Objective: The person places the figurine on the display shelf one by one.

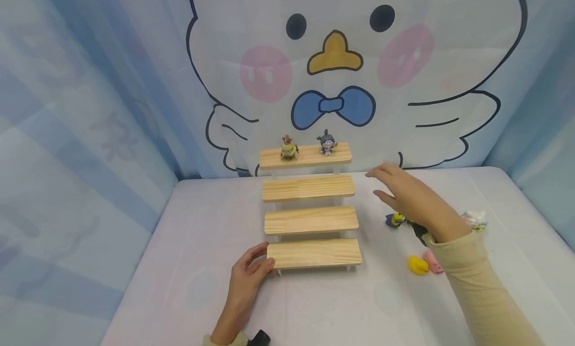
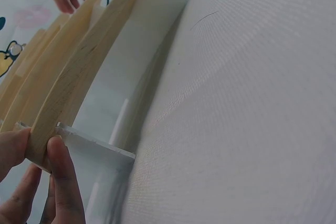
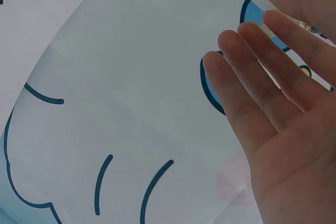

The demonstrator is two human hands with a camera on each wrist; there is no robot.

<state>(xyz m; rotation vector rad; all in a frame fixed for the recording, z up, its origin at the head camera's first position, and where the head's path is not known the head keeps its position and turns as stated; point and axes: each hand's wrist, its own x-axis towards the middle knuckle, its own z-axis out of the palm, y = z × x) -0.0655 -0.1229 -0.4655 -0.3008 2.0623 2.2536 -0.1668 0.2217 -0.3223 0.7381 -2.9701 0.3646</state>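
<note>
The left hand lies low with forearm extended forward, thumb and fingers curled and pinching at the fingertips, while the right hand is raised ahead of its sleeved forearm, palm down, fingers straight and loosely spread, holding nothing.

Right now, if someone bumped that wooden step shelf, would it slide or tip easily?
Probably it slides. The step shelf stands on thin white legs on a smooth cloth, and looks light for its size. The left hand grips its lowest board's corner, perhaps to steady it. The boards look stiff. The two small figures on the top step seem likeliest to topple if jolted.
</note>
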